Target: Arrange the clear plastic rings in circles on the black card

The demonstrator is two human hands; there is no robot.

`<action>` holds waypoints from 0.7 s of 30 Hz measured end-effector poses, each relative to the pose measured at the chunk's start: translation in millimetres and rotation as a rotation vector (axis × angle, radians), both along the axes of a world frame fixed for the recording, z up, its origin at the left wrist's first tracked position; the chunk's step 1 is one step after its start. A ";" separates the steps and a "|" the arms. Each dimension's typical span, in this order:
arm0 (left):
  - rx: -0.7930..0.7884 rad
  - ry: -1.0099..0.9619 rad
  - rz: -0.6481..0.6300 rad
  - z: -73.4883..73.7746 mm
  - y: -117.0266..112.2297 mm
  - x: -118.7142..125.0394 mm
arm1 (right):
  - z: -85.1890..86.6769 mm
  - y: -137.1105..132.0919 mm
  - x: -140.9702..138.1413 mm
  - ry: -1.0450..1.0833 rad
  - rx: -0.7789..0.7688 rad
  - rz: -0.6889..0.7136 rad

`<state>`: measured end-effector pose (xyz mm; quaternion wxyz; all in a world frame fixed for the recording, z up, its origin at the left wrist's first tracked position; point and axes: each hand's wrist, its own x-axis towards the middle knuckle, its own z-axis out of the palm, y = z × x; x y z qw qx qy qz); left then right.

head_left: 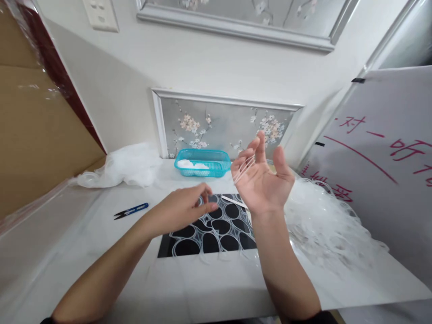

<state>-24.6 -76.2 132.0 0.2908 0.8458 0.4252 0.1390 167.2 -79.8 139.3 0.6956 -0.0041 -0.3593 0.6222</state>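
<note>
both bare hands are lifted above the white desk (pixel 216 288), well apart from each other. the right hand (pixel 263 182) is raised with its palm turned up; its fingers are bent and loosely spread, the thumb stands away from them, and several thin pale strands (pixel 243 170) cross the fingers on the side away from the thumb (whether they are looped right around is hard to tell). the left hand (pixel 184 208) is lower, back upward, over the left part of a black mat (pixel 165 248); its fingers are half curled with the thumb apart, and i see nothing between them.

clear rings (pixel 201 244) lie over the mat, a few poking past its near edge. a narrow white strip (pixel 232 201) lies at the mat's far side, between the 2 hands. beyond the mat, a teal basket (pixel 216 174) holds white pieces (pixel 201 166) in its left part. to the left of the left hand are blue snips (pixel 132 210), blades pointing left, and behind them a crumpled white bag (pixel 126 167). just beside the right forearm, a heaped tangle of clear loops (pixel 320 225) covers the desk's right side.
</note>
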 end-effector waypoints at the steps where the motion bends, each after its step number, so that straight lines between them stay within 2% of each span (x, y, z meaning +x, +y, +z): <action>1: 0.049 0.177 -0.076 -6.5 -2.2 3.0 | 0.6 2.0 5.2 0.028 0.022 0.003; 4: 0.085 0.567 -0.290 -33.2 -11.9 10.6 | 0.3 4.7 18.8 -0.067 0.087 -0.073; 6: 0.102 0.674 -0.321 -54.2 -17.8 9.2 | -8.7 6.7 25.9 -0.264 0.099 -0.210; 8: 0.149 0.688 -0.308 -72.6 -21.9 -1.2 | -30.7 12.0 33.4 -0.531 0.081 -0.416; 10: 0.158 0.645 -0.313 -83.9 -25.2 -19.4 | -65.3 21.3 43.8 -0.842 0.045 -0.656; 12: 0.088 0.579 -0.327 -86.5 -29.6 -40.5 | -105.0 32.7 57.4 -1.163 0.018 -0.834; 15: -0.078 0.541 -0.349 -79.0 -39.0 -65.5 | -153.1 49.1 77.0 -1.618 -0.098 -0.851; 18: -0.170 0.536 -0.355 -69.9 -44.9 -75.9 | -173.8 59.8 86.2 -1.853 -0.186 -0.710; 21: -0.200 0.415 -0.337 -66.1 -41.4 -75.9 | -176.9 63.0 85.1 -1.814 -0.239 -0.652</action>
